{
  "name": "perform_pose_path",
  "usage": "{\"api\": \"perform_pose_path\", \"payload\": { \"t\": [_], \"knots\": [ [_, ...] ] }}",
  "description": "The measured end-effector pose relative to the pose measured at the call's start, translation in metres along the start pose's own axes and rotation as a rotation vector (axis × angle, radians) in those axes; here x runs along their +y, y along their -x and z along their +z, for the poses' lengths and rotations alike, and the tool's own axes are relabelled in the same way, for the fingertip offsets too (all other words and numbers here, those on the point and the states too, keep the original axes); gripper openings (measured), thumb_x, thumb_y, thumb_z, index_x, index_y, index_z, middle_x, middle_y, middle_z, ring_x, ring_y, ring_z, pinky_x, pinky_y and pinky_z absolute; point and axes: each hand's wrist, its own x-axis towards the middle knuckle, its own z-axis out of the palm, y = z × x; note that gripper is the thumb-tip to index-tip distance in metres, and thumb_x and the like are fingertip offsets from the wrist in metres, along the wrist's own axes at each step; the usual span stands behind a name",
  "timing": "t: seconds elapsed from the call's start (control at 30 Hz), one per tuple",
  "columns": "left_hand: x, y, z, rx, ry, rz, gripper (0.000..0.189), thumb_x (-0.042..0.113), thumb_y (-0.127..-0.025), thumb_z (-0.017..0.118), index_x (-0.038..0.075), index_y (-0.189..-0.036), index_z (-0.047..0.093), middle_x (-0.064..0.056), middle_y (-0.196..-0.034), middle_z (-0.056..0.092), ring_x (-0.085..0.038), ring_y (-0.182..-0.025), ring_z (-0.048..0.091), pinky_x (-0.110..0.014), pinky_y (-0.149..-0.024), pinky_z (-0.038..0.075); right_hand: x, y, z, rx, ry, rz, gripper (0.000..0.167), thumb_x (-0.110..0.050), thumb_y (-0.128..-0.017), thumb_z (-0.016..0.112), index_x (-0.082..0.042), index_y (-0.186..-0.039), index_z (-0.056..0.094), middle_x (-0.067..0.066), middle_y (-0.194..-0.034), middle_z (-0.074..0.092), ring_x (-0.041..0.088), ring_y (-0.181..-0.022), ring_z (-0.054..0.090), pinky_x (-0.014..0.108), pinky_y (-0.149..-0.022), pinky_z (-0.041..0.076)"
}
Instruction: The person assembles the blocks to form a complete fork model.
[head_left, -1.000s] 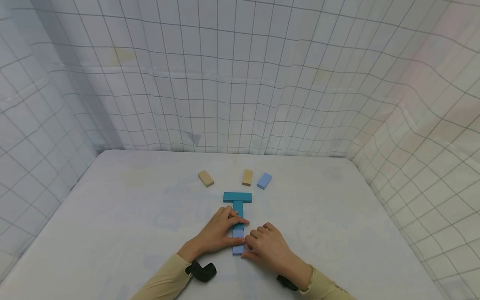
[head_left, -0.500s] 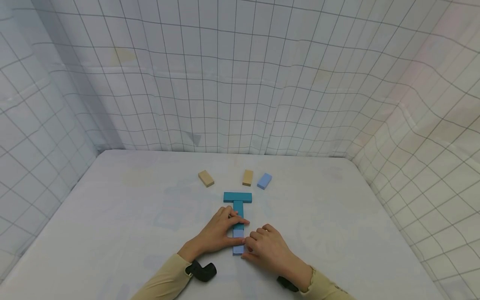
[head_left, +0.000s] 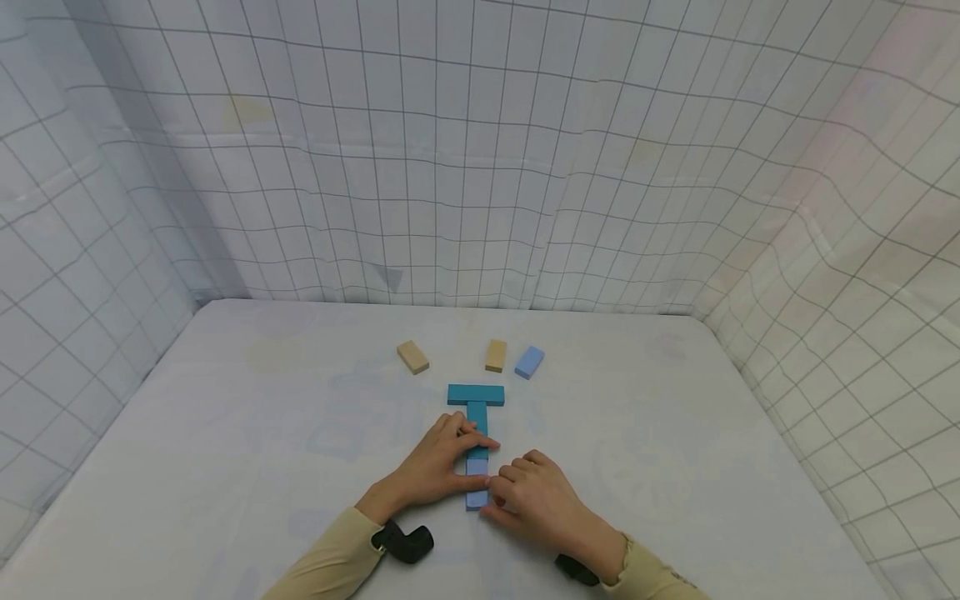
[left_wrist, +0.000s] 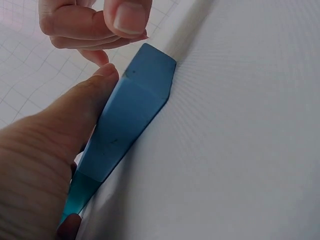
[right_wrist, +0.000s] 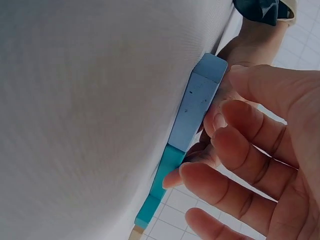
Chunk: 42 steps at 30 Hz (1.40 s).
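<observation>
Two teal blocks form a T on the white table: a crosswise teal block (head_left: 476, 395) and a stem block (head_left: 477, 415) below it. A blue block (head_left: 477, 502) continues the stem toward me, end against end. My left hand (head_left: 427, 467) lies over the stem from the left, its thumb straight across the blue block and its index finger across the teal one. Close by on the right is my right hand (head_left: 536, 496), fingers loosely bent. In the right wrist view its thumb (right_wrist: 260, 82) is right beside the near end of the blue block (right_wrist: 192, 107), nothing in its grasp.
Behind the T lie two tan blocks, one angled at left (head_left: 412, 357) and one nearly straight (head_left: 496, 356), with a loose blue block (head_left: 529, 362) to their right. White grid-lined curtains (head_left: 480, 167) enclose the table (head_left: 262, 433) at the back and sides.
</observation>
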Motion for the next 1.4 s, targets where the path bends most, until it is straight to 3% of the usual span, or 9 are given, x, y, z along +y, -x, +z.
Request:
{"api": "perform_pose_path", "payload": {
  "t": [0.33, 0.6, 0.8, 1.4],
  "knots": [
    [0.001, 0.0, -0.001, 0.001, 0.004, 0.011, 0.05, 0.056, -0.083, 0.065, 0.029, -0.124, 0.062, 0.007, -0.101, 0.039, -0.011, -0.099, 0.037, -0.031, -0.082, 0.034, 0.003, 0.001, -0.001, -0.022, -0.062, -0.04, 0.026, -0.04, -0.083, 0.072, -0.023, -0.07, 0.057, -0.013, -0.066, 0.05, 0.004, -0.067, 0.053, 0.028, -0.077, 0.045],
    [0.002, 0.001, -0.001, 0.011, 0.017, 0.016, 0.05, 0.057, -0.082, 0.065, 0.028, -0.123, 0.063, 0.007, -0.101, 0.039, -0.011, -0.097, 0.037, -0.031, -0.081, 0.035, 0.013, 0.001, -0.002, 0.081, -0.059, -0.026, 0.028, -0.038, -0.081, 0.074, -0.023, -0.067, 0.057, -0.014, -0.065, 0.05, 0.003, -0.064, 0.053, 0.027, -0.071, 0.045],
    [0.002, 0.001, -0.001, 0.013, 0.006, 0.015, 0.051, 0.058, -0.082, 0.065, 0.028, -0.123, 0.063, 0.007, -0.101, 0.039, -0.011, -0.095, 0.036, -0.031, -0.08, 0.034, 0.031, -0.003, -0.003, 0.15, -0.054, 0.044, 0.025, -0.032, -0.08, 0.076, -0.021, -0.069, 0.057, -0.012, -0.063, 0.048, 0.003, -0.058, 0.046, 0.027, -0.062, 0.042],
    [-0.001, 0.001, 0.0, 0.005, 0.018, 0.013, 0.053, 0.062, -0.081, 0.063, 0.029, -0.123, 0.063, 0.006, -0.103, 0.041, -0.013, -0.103, 0.038, -0.033, -0.084, 0.035, 0.081, -0.033, 0.0, 0.221, -0.056, 0.219, 0.014, -0.022, -0.08, 0.078, -0.014, -0.085, 0.068, -0.002, -0.079, 0.065, 0.014, -0.066, 0.059, 0.032, -0.058, 0.047]
  ]
}}
